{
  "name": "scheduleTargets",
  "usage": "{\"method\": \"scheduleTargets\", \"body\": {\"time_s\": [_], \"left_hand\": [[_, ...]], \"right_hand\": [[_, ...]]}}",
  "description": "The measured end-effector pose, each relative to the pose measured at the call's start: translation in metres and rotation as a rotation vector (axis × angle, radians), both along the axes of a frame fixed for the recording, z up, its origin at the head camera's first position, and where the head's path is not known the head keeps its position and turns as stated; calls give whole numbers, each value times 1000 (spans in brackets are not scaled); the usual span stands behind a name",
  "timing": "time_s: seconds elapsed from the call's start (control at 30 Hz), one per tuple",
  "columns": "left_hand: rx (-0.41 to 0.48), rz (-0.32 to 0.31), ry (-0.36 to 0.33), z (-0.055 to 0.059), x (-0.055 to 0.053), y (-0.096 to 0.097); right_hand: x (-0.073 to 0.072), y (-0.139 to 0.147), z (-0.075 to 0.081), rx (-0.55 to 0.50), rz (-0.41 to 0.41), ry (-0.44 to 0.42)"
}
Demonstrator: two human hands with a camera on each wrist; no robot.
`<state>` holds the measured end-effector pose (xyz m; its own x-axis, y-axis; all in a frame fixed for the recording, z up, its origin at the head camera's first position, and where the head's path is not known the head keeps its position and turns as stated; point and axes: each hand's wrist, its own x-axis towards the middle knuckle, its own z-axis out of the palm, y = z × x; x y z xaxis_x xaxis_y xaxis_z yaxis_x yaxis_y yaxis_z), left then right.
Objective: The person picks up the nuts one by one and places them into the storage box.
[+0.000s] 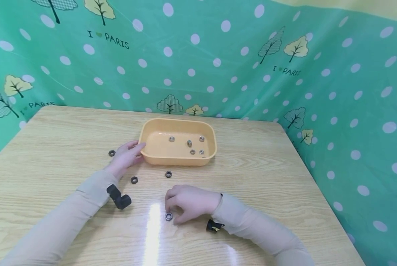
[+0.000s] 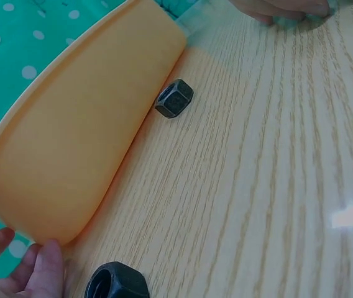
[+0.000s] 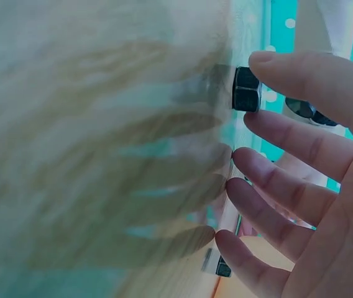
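My left hand (image 1: 126,155) grips the left end of a yellow-orange plastic tub (image 1: 175,161), one digit over the rim and other fingertips against its outer wall. Several shiny hex nuts (image 1: 189,143) lie inside the tub. My right hand (image 1: 192,202) is low over the table, thumb and index finger spread around a hex nut (image 1: 168,217). In the right wrist view that nut (image 3: 247,90) stands between the thumb tip and index fingertip, with the fingers loosely bent; a firm pinch does not show.
Dark hex nuts lie on the wooden table (image 1: 258,166): one nut (image 1: 168,174) in front of the tub, another nut (image 1: 134,180) by the left wrist, a third nut (image 1: 112,153) left of the left hand. A green dotted curtain (image 1: 211,74) hangs behind and to the right.
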<state>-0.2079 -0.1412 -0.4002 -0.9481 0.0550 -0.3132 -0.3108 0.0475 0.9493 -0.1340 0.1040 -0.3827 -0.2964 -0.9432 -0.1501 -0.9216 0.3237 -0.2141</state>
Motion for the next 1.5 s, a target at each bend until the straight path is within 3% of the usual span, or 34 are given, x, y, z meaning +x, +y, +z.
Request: {"method": "scheduleTargets", "body": {"time_s": [0.37, 1.07, 1.27, 1.5], "left_hand": [[0, -25, -9, 0, 1, 0], [16, -8, -9, -1, 1, 2], [10, -5, 0, -2, -2, 1], [7, 5, -10, -3, -3, 0]], "right_hand": [[0, -6, -4, -2, 2, 33], [-2, -12, -2, 9, 3, 38], [-5, -11, -3, -25, -15, -15], [-15, -5, 9, -149, -67, -99]]}}
